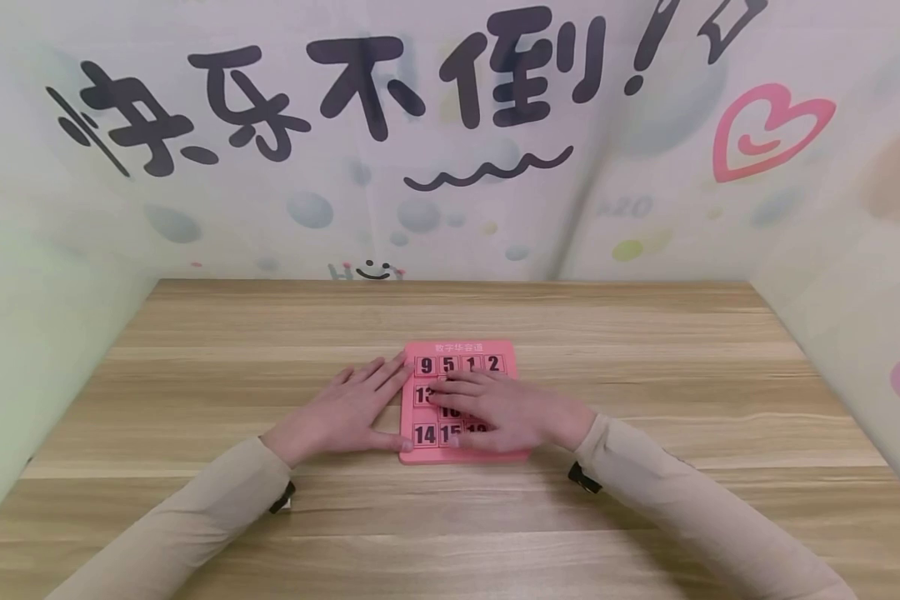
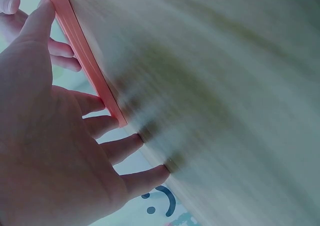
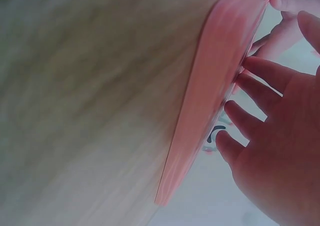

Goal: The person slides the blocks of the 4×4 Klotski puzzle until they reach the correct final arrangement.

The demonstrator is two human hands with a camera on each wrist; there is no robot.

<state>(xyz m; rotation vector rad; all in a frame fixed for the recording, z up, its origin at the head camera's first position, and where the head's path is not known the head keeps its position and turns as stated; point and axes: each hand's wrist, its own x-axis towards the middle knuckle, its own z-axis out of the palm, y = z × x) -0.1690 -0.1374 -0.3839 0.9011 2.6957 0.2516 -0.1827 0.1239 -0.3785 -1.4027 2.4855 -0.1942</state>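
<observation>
A pink number slide puzzle (image 1: 459,457) lies flat on the table. Its top row of tiles reads 9, 5, 1, 2. At the left side, a bare pink strip shows between the 13 tile (image 1: 422,396) and the 14 tile (image 1: 424,435). My left hand (image 1: 337,414) rests along the puzzle's left edge, fingers spread and thumb at the lower left corner. My right hand (image 1: 521,412) reaches over the tiles from the right with extended fingers, its fingertips near the 13 tile and the middle ones. Several tiles are hidden beneath it.
The wood-grain table (image 1: 450,533) surrounds the puzzle. A printed white backdrop (image 1: 255,200) with black lettering rises behind the table's far edge, and pale walls flank both sides. Dark bands sit at both wrists.
</observation>
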